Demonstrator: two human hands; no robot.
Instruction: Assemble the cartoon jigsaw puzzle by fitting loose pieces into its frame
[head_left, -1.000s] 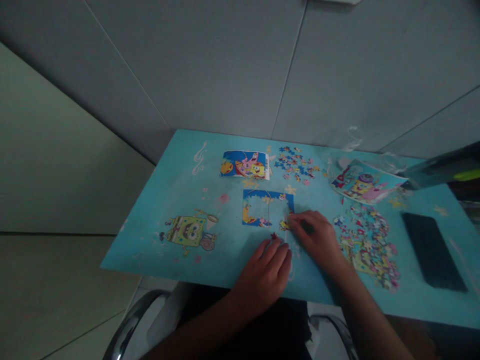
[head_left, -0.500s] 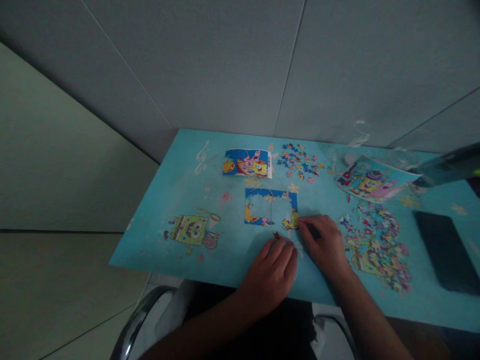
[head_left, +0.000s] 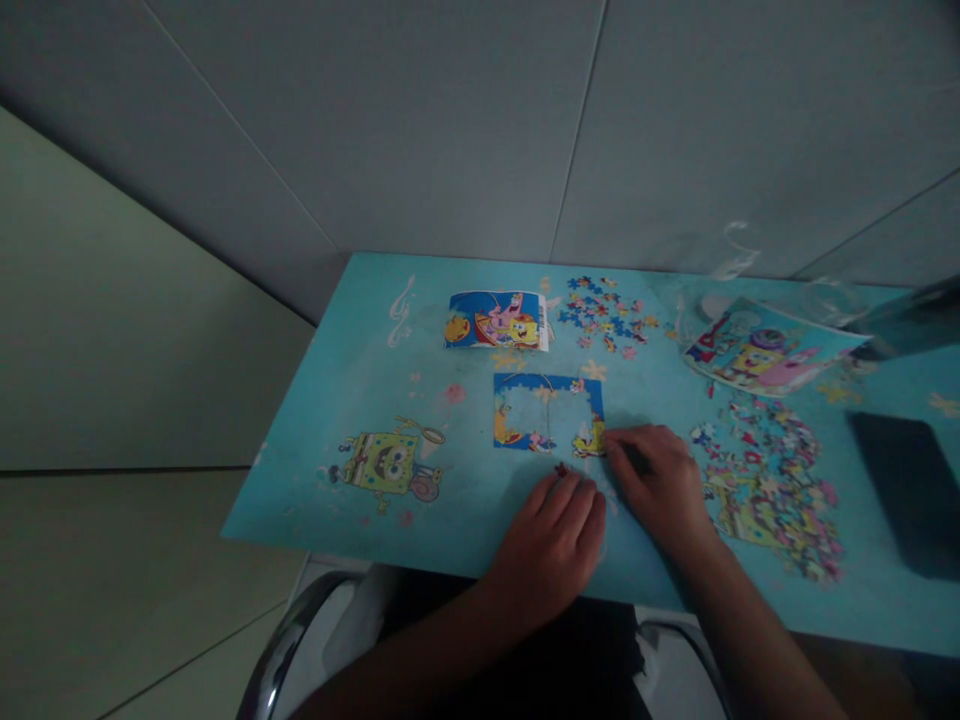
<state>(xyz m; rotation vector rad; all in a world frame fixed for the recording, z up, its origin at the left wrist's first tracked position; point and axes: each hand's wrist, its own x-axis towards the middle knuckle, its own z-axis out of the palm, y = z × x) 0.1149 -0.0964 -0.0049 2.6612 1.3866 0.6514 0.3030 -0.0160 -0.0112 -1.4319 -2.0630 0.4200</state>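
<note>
A rectangular jigsaw puzzle border (head_left: 514, 382) with a hollow middle lies on the light blue table. My right hand (head_left: 664, 482) is closed, thumb and forefinger pinched together against the border's lower right corner; whether a piece sits between the fingertips is hidden. Just below the border rests my left hand (head_left: 553, 535), its fingers bent together. A small dark reddish puzzle piece (head_left: 562, 468) shows at its fingertips.
Loose blue and pink puzzle pieces (head_left: 604, 318) lie behind the border, beside a picture card (head_left: 496, 321). On the right are a heap of mixed pieces (head_left: 791, 490), a second picture sheet (head_left: 769, 350), clear plastic wrapping (head_left: 739, 250) and a dark flat rectangular object (head_left: 904, 490).
The camera view has shifted slightly, so everything on the table's right sits a little farther right. Both hands keep nearly the same places relative to the puzzle border.
</note>
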